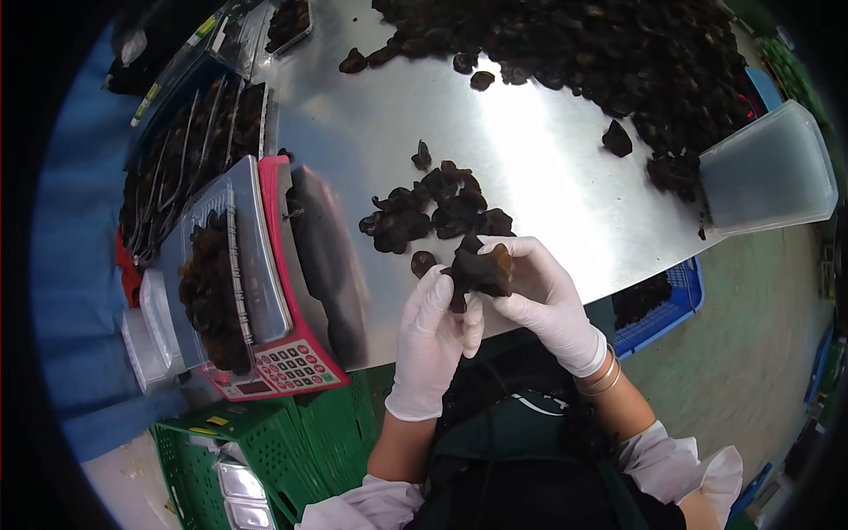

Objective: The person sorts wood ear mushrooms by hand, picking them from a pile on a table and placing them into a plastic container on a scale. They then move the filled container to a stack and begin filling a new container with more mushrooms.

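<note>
Both hands wear white gloves and meet over the near edge of the metal table. Between them is a dark brown wood ear mushroom (481, 272) with a lighter amber side. My left hand (430, 331) pinches its left side, and my right hand (549, 305) grips its right side between thumb and fingers. Just beyond lies a small loose pile of wood ear mushrooms (442, 208), with one single piece (423, 262) close to my left fingertips. On the left, a clear plastic tray (237, 265) filled with the same mushrooms rests on a pink-edged weighing scale (291, 336).
A large mushroom heap (601, 44) covers the table's far right. Stacked clear containers (768, 172) lie tilted at the right edge. Filled trays (190, 159) stand behind the scale. Below are a green crate (256, 450) with empty trays and a blue basket (685, 287).
</note>
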Tool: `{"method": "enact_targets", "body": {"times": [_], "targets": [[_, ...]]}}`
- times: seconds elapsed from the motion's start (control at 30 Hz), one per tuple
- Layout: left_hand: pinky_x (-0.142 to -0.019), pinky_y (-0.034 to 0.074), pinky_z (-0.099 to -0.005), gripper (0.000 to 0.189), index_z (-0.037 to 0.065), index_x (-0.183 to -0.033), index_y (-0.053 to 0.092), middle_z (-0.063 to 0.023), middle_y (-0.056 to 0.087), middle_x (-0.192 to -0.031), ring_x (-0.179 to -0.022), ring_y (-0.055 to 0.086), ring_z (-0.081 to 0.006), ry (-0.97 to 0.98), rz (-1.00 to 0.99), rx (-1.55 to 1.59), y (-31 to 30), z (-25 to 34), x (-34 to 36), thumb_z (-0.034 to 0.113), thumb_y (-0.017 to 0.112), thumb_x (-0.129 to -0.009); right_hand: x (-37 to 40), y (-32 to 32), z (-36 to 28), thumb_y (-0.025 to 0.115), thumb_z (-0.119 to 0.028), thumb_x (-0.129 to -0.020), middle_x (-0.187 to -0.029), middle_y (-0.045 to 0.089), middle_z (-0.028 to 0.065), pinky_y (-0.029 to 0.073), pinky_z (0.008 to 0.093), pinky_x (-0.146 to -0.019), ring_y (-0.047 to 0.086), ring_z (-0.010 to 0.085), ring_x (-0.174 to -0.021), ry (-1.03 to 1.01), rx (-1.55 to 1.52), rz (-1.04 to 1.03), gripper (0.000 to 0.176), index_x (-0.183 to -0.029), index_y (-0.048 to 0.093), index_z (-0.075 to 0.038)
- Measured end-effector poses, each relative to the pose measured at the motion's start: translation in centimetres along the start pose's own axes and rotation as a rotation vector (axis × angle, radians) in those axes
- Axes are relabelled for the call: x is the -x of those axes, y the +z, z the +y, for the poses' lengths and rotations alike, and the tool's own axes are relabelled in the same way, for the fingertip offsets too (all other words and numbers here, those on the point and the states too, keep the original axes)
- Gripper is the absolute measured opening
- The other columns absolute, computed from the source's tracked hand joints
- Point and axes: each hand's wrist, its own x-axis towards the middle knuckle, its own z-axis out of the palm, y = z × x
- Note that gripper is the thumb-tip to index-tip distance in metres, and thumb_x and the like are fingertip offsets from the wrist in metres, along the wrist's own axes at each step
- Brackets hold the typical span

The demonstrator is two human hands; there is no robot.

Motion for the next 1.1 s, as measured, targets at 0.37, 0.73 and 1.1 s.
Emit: {"method": "enact_targets", "body": {"times": [0.37,0.73,1.1], "targets": [[-0.058,0.047,-0.0225,0.028,0.003,-0.109,0.062,-0.0083,0.064,-0.093,-0.068,0.058,-0.0132,0.331,0.078,-0.319,0.2,-0.6,0.1,0.026,0.071,-0.095,0.9,-1.1,-0.6,0.063,-0.025,-0.099,-0.120,0.057,0.0056,0.043,0.0317,-0.097,0.054,0.0141,-0.105,0.101,-0.447,0.058,0.040,-0.130,0.049,-0.002],[-0.099,0.044,-0.0305,0.016,0.000,-0.109,0.067,-0.0061,0.065,-0.117,-0.107,0.060,-0.0155,0.309,-0.042,-0.259,-0.3,-2.3,-1.4,0.001,0.066,-0.093,1.6,-1.7,-0.2,0.054,-0.025,-0.105,-0.105,0.058,0.0015,0.045,0.0264,-0.088,0.054,0.0093,-0.091,0.112,-0.308,0.047,0.022,-0.113,0.057,-0.004],[-0.106,0.046,-0.0417,0.059,0.000,-0.141,0.053,-0.0214,0.049,-0.146,-0.129,0.053,-0.0367,0.527,-0.769,-0.997,6.8,-3.6,-0.1,0.012,0.072,-0.086,7.7,-9.9,5.1,0.052,-0.031,-0.102,-0.130,0.060,0.0119,0.044,0.0402,-0.103,0.059,0.0271,-0.118,-0.364,-1.542,-0.196,0.036,-0.125,0.057,-0.004]]}}
